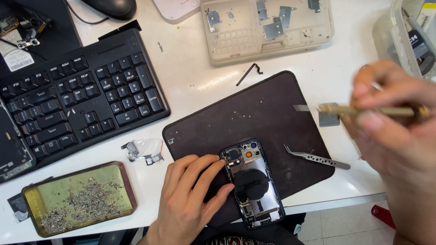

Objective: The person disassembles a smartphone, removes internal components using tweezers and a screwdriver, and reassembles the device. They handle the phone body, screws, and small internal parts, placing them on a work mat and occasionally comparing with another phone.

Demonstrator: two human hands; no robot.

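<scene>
I see the opened phone (252, 183), its dark frame ringing a round black coil and small metal parts, lying on a dark rounded mat (272, 113) at the white surface (190, 77) edge. My left hand (188, 199) rests on its side, fingers loose (gripping nothing). My right hand (399, 131), blurred, pinches a slim brass-coloured tool (363, 110); steel tweezers (315, 158) lie nearby
</scene>
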